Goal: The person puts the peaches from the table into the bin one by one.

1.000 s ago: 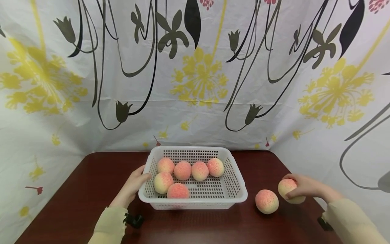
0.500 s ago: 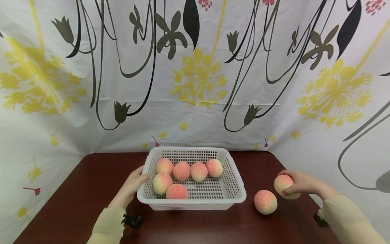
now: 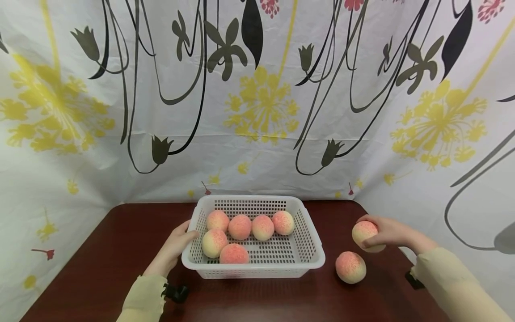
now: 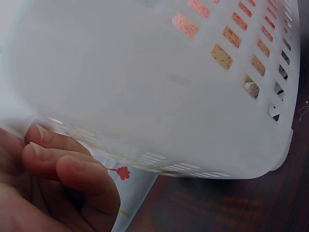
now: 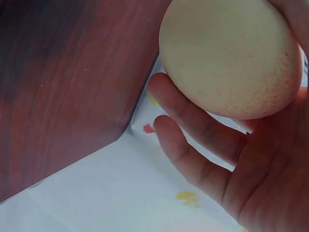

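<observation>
My left hand (image 3: pixel 176 242) grips the left rim of a white perforated plastic basket (image 3: pixel 257 272), thumb over the edge; in the left wrist view its curled fingers (image 4: pixel 87 176) lie against the outer wall. Several pink-and-yellow peaches sit in the basket, among them a front one (image 3: pixel 234 254) and one at the back right (image 3: pixel 283 222). To the right, my right hand (image 3: pixel 392 232) holds a peach (image 3: pixel 365 233) above the table. From the right wrist view, the peach's pale side (image 5: pixel 231 53) rests between thumb and fingers (image 5: pixel 193 121). Another peach (image 3: pixel 351 267) lies on the table between basket and right hand.
The dark reddish-brown table (image 3: pixel 120 250) extends on both sides of the basket. White cloth (image 3: pixel 257 170) with flower prints hangs behind it and along both sides. Dark wrist devices (image 3: pixel 175 293) show at the sleeves.
My right hand has moved left and slightly away from me, carrying its peach up beside and behind the one on the table. The left hand and basket have stayed put.
</observation>
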Motion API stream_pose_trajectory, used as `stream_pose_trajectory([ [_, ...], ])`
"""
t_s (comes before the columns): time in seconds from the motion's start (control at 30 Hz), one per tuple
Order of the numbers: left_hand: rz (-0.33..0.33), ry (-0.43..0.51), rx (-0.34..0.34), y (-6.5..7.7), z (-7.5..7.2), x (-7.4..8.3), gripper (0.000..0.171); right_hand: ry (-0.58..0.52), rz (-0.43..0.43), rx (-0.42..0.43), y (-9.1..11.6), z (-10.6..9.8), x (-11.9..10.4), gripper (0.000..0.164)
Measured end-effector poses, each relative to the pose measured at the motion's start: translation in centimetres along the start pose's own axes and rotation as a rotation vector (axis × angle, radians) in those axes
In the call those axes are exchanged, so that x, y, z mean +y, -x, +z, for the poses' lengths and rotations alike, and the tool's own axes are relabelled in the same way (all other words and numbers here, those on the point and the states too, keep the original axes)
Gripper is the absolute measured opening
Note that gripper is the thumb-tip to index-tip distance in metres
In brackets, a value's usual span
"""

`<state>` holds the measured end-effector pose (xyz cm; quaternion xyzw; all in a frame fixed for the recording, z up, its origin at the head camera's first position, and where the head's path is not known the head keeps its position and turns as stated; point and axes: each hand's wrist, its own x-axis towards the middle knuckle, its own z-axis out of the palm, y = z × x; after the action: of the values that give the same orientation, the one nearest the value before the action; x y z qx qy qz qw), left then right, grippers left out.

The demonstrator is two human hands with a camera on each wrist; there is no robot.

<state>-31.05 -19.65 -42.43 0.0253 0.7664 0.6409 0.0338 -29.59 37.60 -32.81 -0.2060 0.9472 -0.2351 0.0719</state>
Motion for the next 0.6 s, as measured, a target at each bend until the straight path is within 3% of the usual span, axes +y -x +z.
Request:
stream_pose_trajectory([
  [0.43, 0.008, -0.005, -0.005, 0.2, -0.3, 0.0, 0.059, 0.006, -0.051, 0.003, -2.8, 0.0, -3.6, 0.053],
  [0.6, 0.004, 0.018, -0.017, 0.0, 0.0, -0.1, 0.061, 0.078, -0.038, 0.032, -3.5, 0.0, -4.7, 0.054],
])
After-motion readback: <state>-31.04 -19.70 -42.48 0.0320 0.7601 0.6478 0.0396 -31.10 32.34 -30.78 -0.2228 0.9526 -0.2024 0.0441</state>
